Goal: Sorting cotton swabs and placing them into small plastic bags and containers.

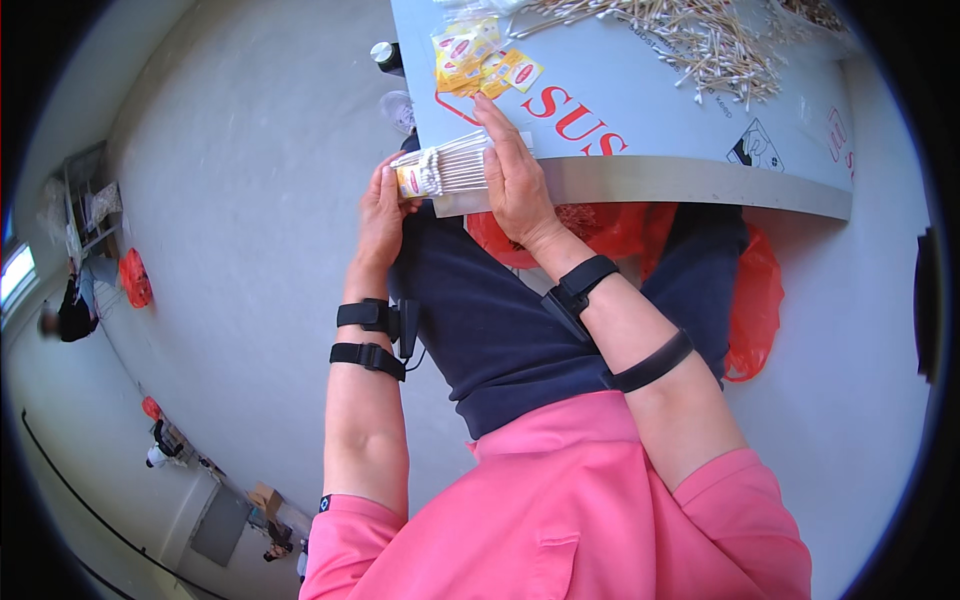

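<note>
A small clear packet of cotton swabs (462, 163) with a yellow label card lies sideways at the near left corner of the table. Its white tips are lined up near the card, and the thin sticks run to the right. My left hand (382, 218) is closed round the label end, thumb on top. Against the other end rests my right hand (518, 190), its fingers stretched out past the sticks; part of the bag is hidden behind it. Yellow label cards (478, 62) lie in a pile just beyond, and loose cotton swabs (715, 55) are heaped at the far right.
The table (640, 125) has a pale blue film top with red print and a metal front edge (700, 187). Red plastic bags (755, 305) sit beneath it around my legs. A dark bottle (388, 57) stands beyond the left edge. Other people are far off at left.
</note>
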The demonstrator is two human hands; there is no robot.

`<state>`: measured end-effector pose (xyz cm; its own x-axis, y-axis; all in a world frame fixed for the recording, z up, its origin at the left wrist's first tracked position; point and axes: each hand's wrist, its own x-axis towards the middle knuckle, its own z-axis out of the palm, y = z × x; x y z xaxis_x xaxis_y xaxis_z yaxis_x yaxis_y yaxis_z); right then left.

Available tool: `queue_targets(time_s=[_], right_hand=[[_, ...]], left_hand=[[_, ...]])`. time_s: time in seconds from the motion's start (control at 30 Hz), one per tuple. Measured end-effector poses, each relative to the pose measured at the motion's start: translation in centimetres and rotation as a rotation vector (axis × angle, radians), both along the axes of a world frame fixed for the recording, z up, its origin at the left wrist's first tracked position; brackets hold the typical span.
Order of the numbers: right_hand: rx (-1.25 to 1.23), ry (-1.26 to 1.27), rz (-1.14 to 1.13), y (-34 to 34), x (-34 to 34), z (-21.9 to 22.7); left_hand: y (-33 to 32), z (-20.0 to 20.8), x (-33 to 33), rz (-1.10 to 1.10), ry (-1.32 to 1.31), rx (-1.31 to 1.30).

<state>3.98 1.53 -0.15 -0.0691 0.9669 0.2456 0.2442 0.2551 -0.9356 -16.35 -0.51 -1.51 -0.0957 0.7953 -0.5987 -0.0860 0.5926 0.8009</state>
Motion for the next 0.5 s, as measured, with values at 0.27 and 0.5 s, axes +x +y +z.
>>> queue_targets(time_s=[0.27,0.5], right_hand=[[-0.008,-0.001,-0.017,0.1,-2.8,-0.5],[-0.003,-0.066,-0.051,0.9,-1.6,-0.5]], left_hand=[[-0.3,0.5,1.5,0.035,0.155,0.098],[-1.1,1.3,2.1,0.095,0.308,0.232]])
